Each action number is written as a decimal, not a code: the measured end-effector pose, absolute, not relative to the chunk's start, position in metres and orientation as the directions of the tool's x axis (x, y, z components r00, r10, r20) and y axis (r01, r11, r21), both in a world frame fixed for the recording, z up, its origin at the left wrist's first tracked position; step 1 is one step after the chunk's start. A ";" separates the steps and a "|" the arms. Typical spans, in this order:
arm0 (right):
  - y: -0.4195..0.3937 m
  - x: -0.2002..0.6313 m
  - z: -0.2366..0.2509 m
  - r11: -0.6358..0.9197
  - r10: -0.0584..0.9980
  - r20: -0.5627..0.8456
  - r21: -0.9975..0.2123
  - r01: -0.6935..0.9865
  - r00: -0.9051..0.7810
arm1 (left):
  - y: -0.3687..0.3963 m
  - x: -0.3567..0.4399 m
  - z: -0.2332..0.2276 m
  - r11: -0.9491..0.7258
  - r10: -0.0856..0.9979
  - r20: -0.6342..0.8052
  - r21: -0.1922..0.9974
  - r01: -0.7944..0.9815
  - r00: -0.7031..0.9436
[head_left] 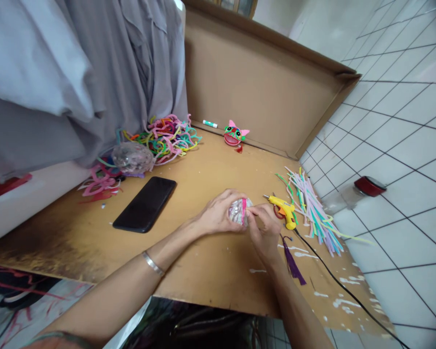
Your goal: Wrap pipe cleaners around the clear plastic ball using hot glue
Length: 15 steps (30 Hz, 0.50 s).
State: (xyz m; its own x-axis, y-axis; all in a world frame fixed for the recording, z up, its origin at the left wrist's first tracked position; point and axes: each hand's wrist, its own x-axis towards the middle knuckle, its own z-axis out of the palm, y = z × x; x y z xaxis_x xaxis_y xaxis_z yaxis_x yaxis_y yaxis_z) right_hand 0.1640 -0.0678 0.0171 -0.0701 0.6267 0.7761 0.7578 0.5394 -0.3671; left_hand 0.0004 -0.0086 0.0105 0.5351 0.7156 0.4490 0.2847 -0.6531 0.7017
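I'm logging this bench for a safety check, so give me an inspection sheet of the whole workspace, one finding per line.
Surface: brown tabletop, dark stains at the near left, white streaks at the right.
Job's things: clear rounded piece with a pink strip around it; yellow glue gun lying to the right.
Clutter: black phone, tangled colored stems, straighter stems, purple tassel.
Hands: left hand holds the piece; right hand has fingertips at the strip, grip unclear.
Cables: black cord runs from the glue gun past the near right edge.
Surroundings: cardboard panel behind, tiled wall right, grey cloth left.
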 end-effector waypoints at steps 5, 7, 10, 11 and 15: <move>-0.068 0.164 0.015 0.555 0.628 0.774 -0.376 0.742 -0.077 | -0.007 0.002 0.005 -0.654 0.717 0.453 0.699 0.289 0.529; -0.067 0.165 0.014 0.562 0.621 0.780 -0.373 0.739 -0.079 | -0.006 0.002 0.002 -0.667 0.706 0.465 0.690 0.282 0.533; -0.066 0.165 0.013 0.554 0.622 0.779 -0.368 0.747 -0.078 | -0.004 0.002 0.002 -0.692 0.688 0.489 0.664 0.282 0.536; -0.066 0.165 0.013 0.553 0.621 0.780 -0.363 0.750 -0.081 | -0.004 0.002 0.002 -0.695 0.687 0.494 0.661 0.282 0.533; -0.066 0.164 0.013 0.555 0.609 0.788 -0.343 0.758 -0.090 | -0.006 0.001 0.006 -0.692 0.686 0.500 0.673 0.261 0.529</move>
